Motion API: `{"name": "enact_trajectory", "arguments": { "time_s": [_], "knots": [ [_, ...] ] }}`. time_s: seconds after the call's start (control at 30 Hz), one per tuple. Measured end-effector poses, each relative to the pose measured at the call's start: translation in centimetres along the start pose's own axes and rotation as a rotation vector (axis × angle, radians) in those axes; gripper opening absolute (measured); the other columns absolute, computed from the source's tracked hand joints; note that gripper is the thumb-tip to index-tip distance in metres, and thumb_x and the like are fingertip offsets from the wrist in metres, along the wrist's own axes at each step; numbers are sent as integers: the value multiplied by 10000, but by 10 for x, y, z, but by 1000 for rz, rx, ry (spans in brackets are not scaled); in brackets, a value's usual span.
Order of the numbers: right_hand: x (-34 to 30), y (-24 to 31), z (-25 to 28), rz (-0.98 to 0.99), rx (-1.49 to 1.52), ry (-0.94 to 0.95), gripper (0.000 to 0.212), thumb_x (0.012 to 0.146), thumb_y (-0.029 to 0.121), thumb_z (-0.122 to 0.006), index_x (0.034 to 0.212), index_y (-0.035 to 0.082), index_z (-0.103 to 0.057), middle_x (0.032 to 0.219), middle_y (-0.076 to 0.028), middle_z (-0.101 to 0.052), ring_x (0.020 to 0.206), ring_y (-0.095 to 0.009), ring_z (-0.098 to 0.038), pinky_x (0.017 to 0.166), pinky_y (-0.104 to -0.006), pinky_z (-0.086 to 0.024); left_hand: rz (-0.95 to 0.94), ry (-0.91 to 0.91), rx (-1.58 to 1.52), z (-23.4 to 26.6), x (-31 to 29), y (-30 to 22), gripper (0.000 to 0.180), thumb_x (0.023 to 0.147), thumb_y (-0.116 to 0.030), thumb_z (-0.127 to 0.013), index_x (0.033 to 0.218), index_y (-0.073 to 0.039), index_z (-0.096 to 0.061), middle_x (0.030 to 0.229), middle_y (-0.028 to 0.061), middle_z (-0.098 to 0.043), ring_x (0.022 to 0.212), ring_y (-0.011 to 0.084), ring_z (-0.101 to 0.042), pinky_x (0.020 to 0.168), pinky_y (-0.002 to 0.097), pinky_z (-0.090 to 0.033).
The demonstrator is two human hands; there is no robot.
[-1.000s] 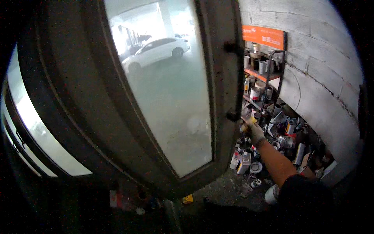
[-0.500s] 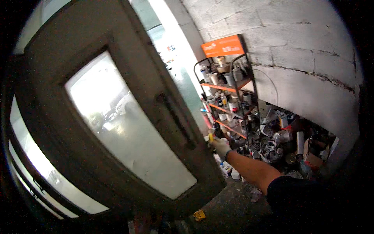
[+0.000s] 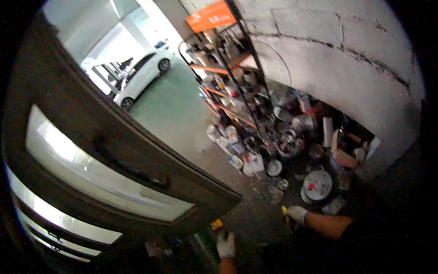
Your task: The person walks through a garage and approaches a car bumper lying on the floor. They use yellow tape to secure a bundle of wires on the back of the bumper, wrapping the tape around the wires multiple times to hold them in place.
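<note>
My right hand [image 3: 298, 214], in a pale work glove, is closed around a small yellow-and-black object [image 3: 287, 213] whose kind I cannot make out. It is held low, over the dark floor, apart from the door. My left hand [image 3: 226, 247], gloved too, reaches up from the bottom edge, and its fingertips blend into the shadow. Near it on the floor lies a small yellow item [image 3: 216, 224]. The dark door [image 3: 200, 182], with a frosted glass panel [image 3: 109, 182] and a dark pull handle [image 3: 130, 169], stands open at my left.
A black-and-orange shelf rack [image 3: 210, 69] holds cups, cans and bottles by the block wall [image 3: 315, 59]. Around its foot, containers crowd the floor, including a white round lid [image 3: 319, 182] and a cardboard box [image 3: 345, 158]. Beyond the doorway a white car [image 3: 146, 75] stands on green floor.
My right hand has left the door's edge and come down nearer with the yellow-and-black object. My left hand has come into view. The doorway shows wider, with a car beyond it.
</note>
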State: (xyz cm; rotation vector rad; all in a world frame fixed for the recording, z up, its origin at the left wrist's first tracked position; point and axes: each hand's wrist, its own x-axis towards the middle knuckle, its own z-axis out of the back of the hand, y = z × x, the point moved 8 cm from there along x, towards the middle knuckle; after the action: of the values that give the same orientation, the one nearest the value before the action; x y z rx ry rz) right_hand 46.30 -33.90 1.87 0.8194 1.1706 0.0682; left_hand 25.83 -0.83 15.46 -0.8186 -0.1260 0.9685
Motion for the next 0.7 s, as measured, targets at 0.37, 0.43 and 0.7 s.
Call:
{"name": "enact_trajectory", "arguments": {
  "time_s": [0.37,0.43,0.7],
  "knots": [
    [-161,146,84,793,447,215,530,970,288,-759,1417,53,-600,1197,-28,-705,1070,-120,-636,961,-315,-520,-645,-72,1397,-7,115,-351,610,885,-357,-762,1393,-53,-614,1428,215,-583,1382,375,-505,1205,565,-304],
    [-170,141,85,767,487,228,525,967,282,-762,1415,59,-604,1228,-30,-704,1105,-116,-629,986,-316,-512,-306,56,1379,3,136,-329,619,900,-438,-731,1387,-73,-623,1424,208,-586,1394,365,-495,1219,589,-253],
    [-196,120,108,764,810,255,647,898,31,-742,1488,-7,-481,1420,-125,-619,1302,-245,-605,1168,-401,-432,-378,202,1439,5,54,-268,706,881,-544,-727,1381,-56,-626,1345,218,-630,1356,346,-533,1220,602,-214]
  ]
}}
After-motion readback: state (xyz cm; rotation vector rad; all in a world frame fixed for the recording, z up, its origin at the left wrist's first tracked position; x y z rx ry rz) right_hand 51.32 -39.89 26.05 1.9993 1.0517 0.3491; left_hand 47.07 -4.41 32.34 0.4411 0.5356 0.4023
